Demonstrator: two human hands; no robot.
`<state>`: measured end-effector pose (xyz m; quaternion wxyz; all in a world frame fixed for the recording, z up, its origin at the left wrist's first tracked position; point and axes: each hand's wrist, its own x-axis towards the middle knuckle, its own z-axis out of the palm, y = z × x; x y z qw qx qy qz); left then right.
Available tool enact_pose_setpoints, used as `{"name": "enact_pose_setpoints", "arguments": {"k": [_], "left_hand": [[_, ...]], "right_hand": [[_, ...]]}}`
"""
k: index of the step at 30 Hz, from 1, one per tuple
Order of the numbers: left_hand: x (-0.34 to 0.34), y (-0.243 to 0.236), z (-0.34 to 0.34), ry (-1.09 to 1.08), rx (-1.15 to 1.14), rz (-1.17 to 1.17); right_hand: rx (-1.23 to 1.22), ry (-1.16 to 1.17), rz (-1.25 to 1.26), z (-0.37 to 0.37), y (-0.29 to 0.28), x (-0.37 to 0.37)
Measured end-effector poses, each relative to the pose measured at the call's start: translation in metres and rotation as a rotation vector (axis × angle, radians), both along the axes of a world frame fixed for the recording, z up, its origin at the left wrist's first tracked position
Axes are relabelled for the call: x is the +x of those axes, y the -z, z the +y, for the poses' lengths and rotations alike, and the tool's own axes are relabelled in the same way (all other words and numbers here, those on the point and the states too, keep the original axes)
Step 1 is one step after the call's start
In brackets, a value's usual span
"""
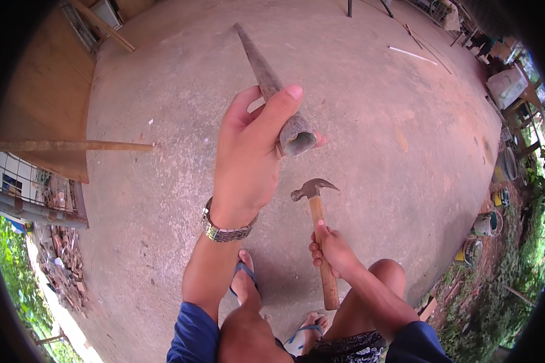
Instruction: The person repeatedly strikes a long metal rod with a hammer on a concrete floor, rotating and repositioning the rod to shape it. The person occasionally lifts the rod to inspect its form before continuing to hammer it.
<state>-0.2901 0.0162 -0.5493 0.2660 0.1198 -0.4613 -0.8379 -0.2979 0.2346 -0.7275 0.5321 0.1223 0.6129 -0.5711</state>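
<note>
A grey metal pipe point(265, 72) is gripped in my left hand point(248, 151), raised over the floor ahead of me. Its near end is hollow and points back toward me, while the narrower far end reaches up and away to the left. My thumb lies over the pipe close to the hollow end, and most of the other fingers are hidden behind it. Lower and to the right, my right hand point(334, 249) is wrapped round the wooden handle of a claw hammer point(317, 209). The hammer stands head up, below the pipe and apart from it.
Beneath me is a concrete floor point(175, 199). A wooden bar point(79, 146) juts in from the left beside a wooden panel point(42, 91). Several buckets point(485, 224) line the right edge near plants. A white rod point(413, 55) lies at the far right.
</note>
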Motion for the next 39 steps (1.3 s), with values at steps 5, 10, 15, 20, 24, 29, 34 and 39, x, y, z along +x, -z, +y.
{"name": "enact_pose_setpoints", "arguments": {"k": [5,10,15,20,24,29,34,39], "left_hand": [[0.004,0.003,0.002,-0.049,-0.064,-0.089],[0.011,0.001,-0.006,-0.054,-0.116,-0.109],[0.02,0.008,-0.016,0.035,0.025,-0.077],[0.046,0.079,-0.06,0.198,0.364,-0.539],[0.101,0.211,-0.077,-0.132,-0.492,-0.975],[0.211,0.325,-0.094,-0.351,-1.12,-1.113],[0.274,0.361,-0.056,-0.495,-1.258,-1.263],[0.317,0.377,-0.032,-0.351,-1.176,-1.47]], "right_hand": [[0.016,0.007,0.003,-0.004,-0.003,0.002],[0.016,0.008,-0.015,-0.007,0.0,0.001],[0.011,0.022,-0.031,-0.01,0.002,0.001],[0.023,0.018,-0.056,-0.008,0.003,-0.001],[0.053,-0.033,-0.024,-0.004,0.003,-0.002],[0.091,-0.044,-0.04,-0.004,0.013,-0.004],[0.121,-0.128,0.068,-0.014,0.03,-0.008],[0.128,-0.249,0.15,-0.028,0.042,-0.008]]}}
